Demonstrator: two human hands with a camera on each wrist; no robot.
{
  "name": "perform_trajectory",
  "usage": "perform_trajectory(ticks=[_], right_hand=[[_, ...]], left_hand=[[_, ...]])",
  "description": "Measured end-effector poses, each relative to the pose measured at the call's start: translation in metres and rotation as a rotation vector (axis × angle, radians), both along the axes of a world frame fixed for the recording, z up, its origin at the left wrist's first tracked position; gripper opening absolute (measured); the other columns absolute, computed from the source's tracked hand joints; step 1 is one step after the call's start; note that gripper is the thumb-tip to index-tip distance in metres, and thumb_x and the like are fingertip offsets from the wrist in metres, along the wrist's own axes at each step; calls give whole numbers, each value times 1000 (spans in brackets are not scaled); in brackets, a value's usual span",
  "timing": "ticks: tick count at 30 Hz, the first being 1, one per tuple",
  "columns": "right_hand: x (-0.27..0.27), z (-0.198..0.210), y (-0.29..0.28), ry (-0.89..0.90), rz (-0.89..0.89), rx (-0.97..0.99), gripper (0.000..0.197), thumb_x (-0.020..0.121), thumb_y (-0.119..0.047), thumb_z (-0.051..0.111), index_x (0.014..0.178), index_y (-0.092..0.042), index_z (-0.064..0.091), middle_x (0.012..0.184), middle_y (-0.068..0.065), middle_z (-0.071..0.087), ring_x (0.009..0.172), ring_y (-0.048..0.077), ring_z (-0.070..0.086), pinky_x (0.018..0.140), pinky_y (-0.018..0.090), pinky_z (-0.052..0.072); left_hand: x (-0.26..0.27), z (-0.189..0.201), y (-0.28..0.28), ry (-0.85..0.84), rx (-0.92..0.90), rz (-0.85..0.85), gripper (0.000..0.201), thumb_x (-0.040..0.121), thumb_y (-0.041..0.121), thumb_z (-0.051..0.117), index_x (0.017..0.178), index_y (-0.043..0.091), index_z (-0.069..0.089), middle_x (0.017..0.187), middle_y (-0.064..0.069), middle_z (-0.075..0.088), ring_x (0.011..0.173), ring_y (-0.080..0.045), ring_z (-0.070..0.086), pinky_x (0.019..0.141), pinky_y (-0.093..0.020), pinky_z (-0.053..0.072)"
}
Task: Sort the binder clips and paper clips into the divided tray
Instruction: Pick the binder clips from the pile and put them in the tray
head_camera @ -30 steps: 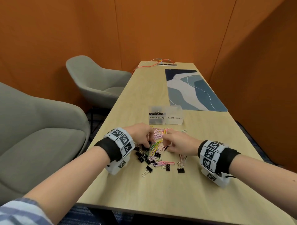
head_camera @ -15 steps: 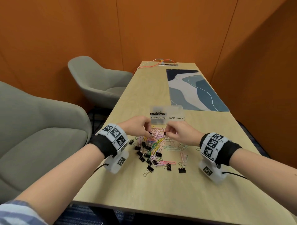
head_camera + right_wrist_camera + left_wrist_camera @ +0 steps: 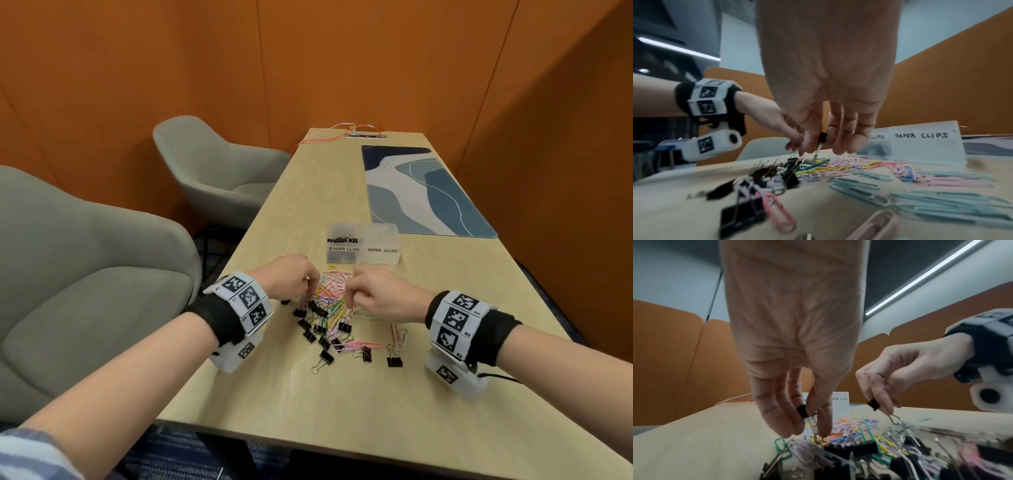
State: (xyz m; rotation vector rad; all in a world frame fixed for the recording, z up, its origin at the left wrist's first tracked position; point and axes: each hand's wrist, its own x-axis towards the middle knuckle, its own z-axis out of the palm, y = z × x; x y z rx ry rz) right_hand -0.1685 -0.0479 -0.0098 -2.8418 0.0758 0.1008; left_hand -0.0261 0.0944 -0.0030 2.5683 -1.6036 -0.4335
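Note:
A mixed pile [image 3: 329, 310] of black binder clips and coloured paper clips lies on the wooden table [image 3: 376, 411]. Behind it stands the frosted divided tray [image 3: 380, 259], labelled BINDER CLIPS on the left and PAPER CLIPS on the right. Several binder clips [image 3: 342, 238] lie in the left compartment. My left hand [image 3: 306, 294] [image 3: 807, 432] hovers over the pile's left side and pinches a black binder clip [image 3: 802, 411], its wire handles hanging down. My right hand [image 3: 349, 303] [image 3: 820, 151] hovers over the right side and pinches another black binder clip [image 3: 823, 135] [image 3: 873, 404].
Loose binder clips [image 3: 394, 359] lie scattered toward the table's near edge. Teal paper clips [image 3: 941, 203] lie right of the pile. A blue patterned mat [image 3: 421, 192] lies behind the tray, a power strip [image 3: 365, 136] with cables at the far end. Two grey chairs [image 3: 219, 171] stand on the left.
Both hands rose off the pile, each pinching a black binder clip, then dropped back a little and now hover low over the pile's far part.

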Motion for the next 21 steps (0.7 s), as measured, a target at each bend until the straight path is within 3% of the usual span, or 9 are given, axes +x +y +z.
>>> perform_trajectory(ticks=[4,7,9,12,14,17,21], right_hand=[[-6,-11,14,54,32,-163,23,83,-39,54,91,-18,60,90,-1,42,78,19,44,68,32,37],[-3,-17,12,69,27,-171,19,85,-35,57,92,-18,58,92,-1,40,80,19,43,70,33,38],[1,-15,7,59,32,-69,9,84,-30,60,83,-22,57,88,-1,43,81,19,46,73,33,40],[5,-6,-3,11,2,76,17,82,-27,64,71,-24,52,72,-7,49,74,15,48,69,29,39],[6,1,-9,11,-76,187,17,83,-26,65,71,-20,56,69,-9,52,69,12,48,64,25,39],[8,9,-23,47,-190,385,16,86,-24,65,80,-10,62,73,-5,57,64,10,51,57,21,46],[17,21,-43,36,-321,644,11,86,-14,65,80,-7,59,73,4,61,65,12,58,53,18,51]], left_hand=[[-3,-5,-2,-50,43,-27,22,84,9,53,95,13,72,97,-5,55,95,-23,58,76,-25,43],[-6,-7,-7,-82,81,-63,22,79,26,69,97,14,71,93,1,48,89,-19,53,72,-24,40],[-8,-8,-10,-107,98,-80,33,74,33,75,99,13,70,93,0,47,87,-17,49,71,-26,40],[-10,-11,-13,-143,93,-107,36,74,31,74,103,10,68,98,-5,51,95,-23,54,72,-27,41],[-10,-13,-13,-150,66,-123,30,80,28,69,104,10,68,103,-8,56,97,-25,56,73,-27,40],[-8,-9,-15,-130,42,-117,25,84,26,62,102,9,68,98,-7,57,88,-22,53,74,-28,41],[0,13,-20,-11,50,-61,14,84,22,61,91,12,67,87,-1,62,76,-16,54,63,-23,40]])
